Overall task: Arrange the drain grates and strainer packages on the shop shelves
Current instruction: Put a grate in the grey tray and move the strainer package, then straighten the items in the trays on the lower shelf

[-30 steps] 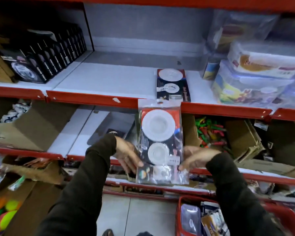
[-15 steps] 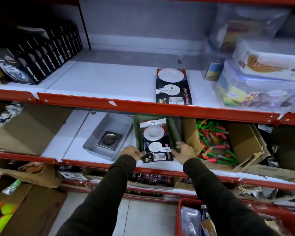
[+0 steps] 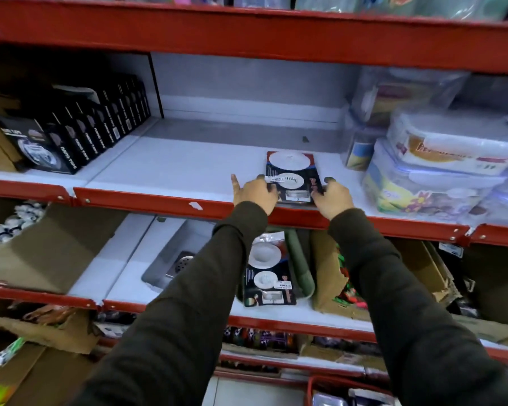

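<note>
while both hands [image 3: 294,194] grip the strainer package [image 3: 291,177], bare shelf [image 3: 173,168] lies leftward.

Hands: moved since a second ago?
Yes. Both hands, left hand and right hand, went up from the lower shelf to the strainer pack on the middle shelf.
</note>
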